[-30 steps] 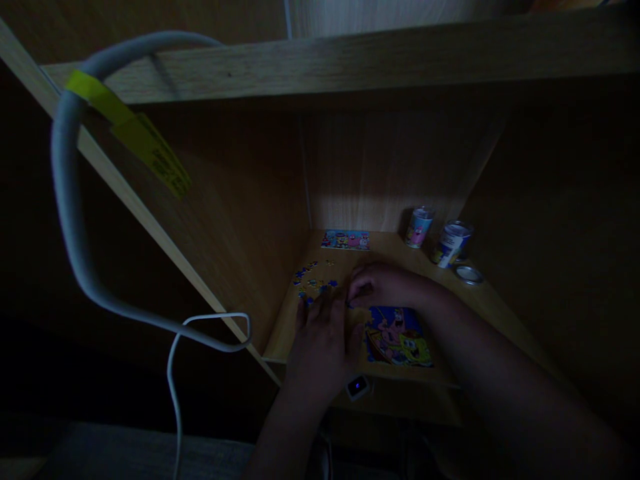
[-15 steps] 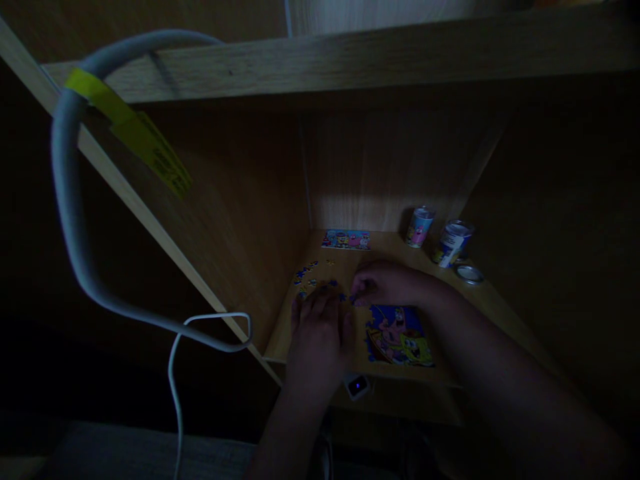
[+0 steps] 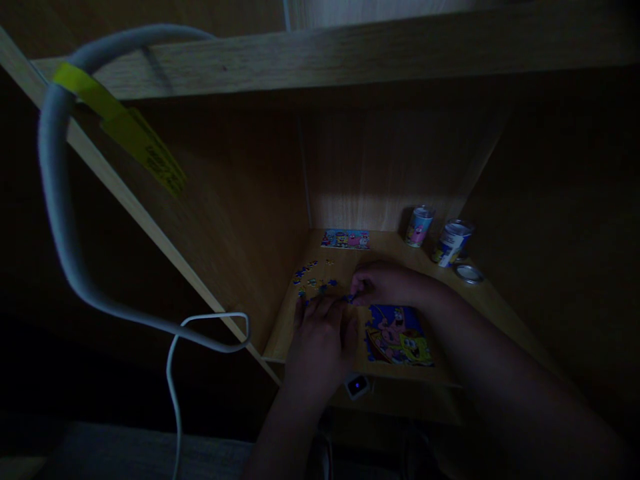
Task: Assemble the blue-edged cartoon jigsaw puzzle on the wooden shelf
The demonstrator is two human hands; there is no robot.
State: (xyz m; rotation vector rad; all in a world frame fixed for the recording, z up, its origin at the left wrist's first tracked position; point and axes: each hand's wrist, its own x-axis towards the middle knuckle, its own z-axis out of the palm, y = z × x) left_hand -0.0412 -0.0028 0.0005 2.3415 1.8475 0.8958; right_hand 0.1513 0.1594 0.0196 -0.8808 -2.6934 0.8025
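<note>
My left hand (image 3: 323, 337) lies palm down on the wooden shelf, fingers outstretched, their tips at the near side of a scatter of loose jigsaw puzzle pieces (image 3: 313, 283). Close to its fingertips, my right hand (image 3: 380, 283) is closed in a pinch on a small dark blue puzzle piece (image 3: 351, 299). Just below the right hand sits a partly joined jigsaw puzzle (image 3: 397, 337) of cartoon figures, its left edge ragged with tabs. Dim light hides fine detail under the fingers.
A cartoon picture strip (image 3: 345, 239) lies at the back. Two printed tins (image 3: 419, 227) (image 3: 451, 243) and a round metal lid (image 3: 469, 273) stand at right. A thick grey cable (image 3: 55, 193) with a yellow tag (image 3: 145, 150) hangs at left. An upper shelf edge (image 3: 320, 60) crosses above.
My left hand has drawn slightly toward me and to the right, uncovering puzzle pieces beyond its fingertips. My right hand stays nearly in place. The view has shifted a little.
</note>
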